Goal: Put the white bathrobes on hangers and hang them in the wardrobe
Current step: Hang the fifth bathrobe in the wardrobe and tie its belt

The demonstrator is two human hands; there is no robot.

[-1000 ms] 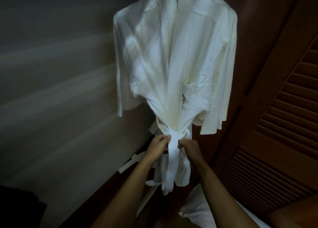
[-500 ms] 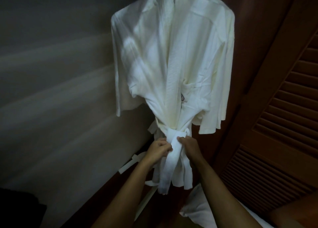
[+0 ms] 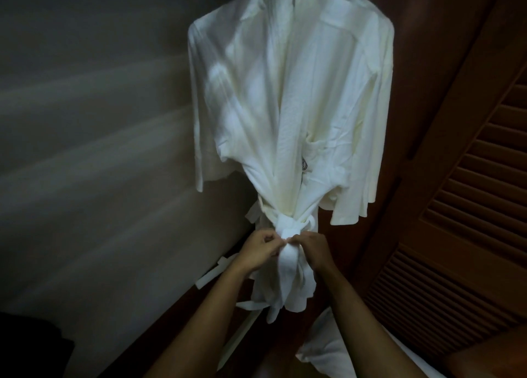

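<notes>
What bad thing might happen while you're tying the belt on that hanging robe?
Both the left hand and the right hand pull on the belt knot of the robe. A hard downward tug might drag the robe off whatever holds it up; the top is out of view. The knot already bunches the waist, so pulling tighter may crease it. A loose strap trails low on the left and might snag or get stepped on.

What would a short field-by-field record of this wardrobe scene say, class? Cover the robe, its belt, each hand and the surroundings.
robe: white bathrobe hanging, top out of view
belt: belt knot tied at the waist, ends hanging below
left hand: left hand pinches cloth beside the knot
right hand: right hand grips cloth beside the knot
right side: louvred wooden door
lower right: more white cloth
</notes>
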